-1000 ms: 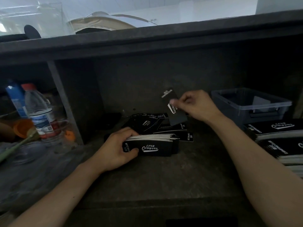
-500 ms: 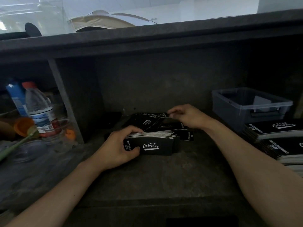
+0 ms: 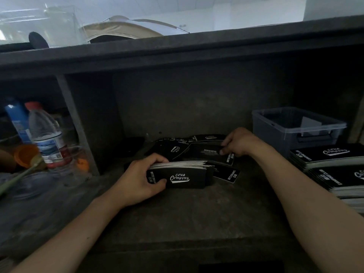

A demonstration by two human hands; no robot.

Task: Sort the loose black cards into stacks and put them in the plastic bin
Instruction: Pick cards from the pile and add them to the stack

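Observation:
My left hand (image 3: pixel 138 179) grips a thick stack of black cards (image 3: pixel 184 175) with white "Club Camping" lettering, held on edge on the dark shelf. Behind it lies a loose pile of black cards (image 3: pixel 177 147). My right hand (image 3: pixel 239 141) reaches into that pile and pinches one loose card (image 3: pixel 208 152) at its right end. A clear plastic bin (image 3: pixel 291 131) stands at the right rear, with a pale object inside it.
Finished stacks of black cards (image 3: pixel 331 156) lie at the right, in front of the bin. A shelf divider (image 3: pixel 76 125) stands left of the pile. Beyond it are a water bottle (image 3: pixel 46 134), a blue bottle (image 3: pixel 16 119) and an orange cup (image 3: pixel 25 155).
My right hand, which held a single card up in the air, came down to the loose pile and now pinches a card there. My left hand kept the stack still.

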